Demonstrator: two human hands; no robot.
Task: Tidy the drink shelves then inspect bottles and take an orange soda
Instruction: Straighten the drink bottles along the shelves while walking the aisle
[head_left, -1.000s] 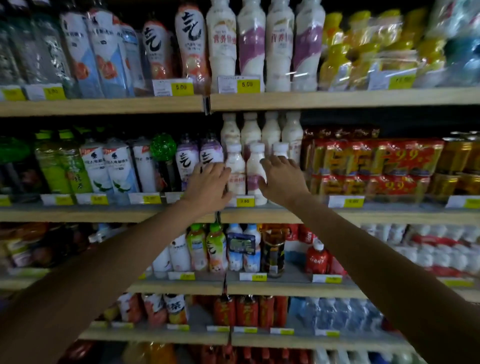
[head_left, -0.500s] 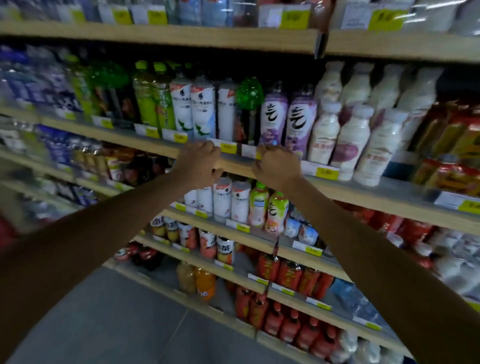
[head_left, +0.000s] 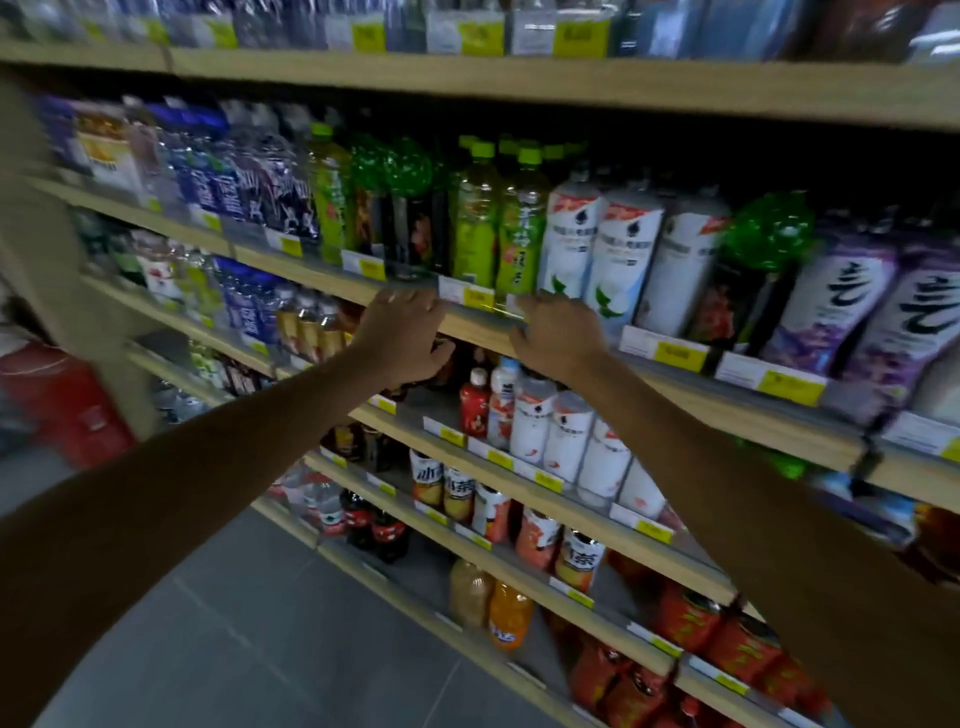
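Left hand (head_left: 402, 332): fingers loosely spread, tips resting on the shelf edge (head_left: 483, 328), holding nothing. Right hand (head_left: 558, 338): fingers bent over the same edge, also holding nothing. Directly above: green tea bottles (head_left: 498, 234), upright, close-set. Orange soda (head_left: 511, 616): low shelf, well below both hands, untouched. Handling note: tidying probably wants bottle fronts nudged level with the lip, neighbours steadied against toppling.
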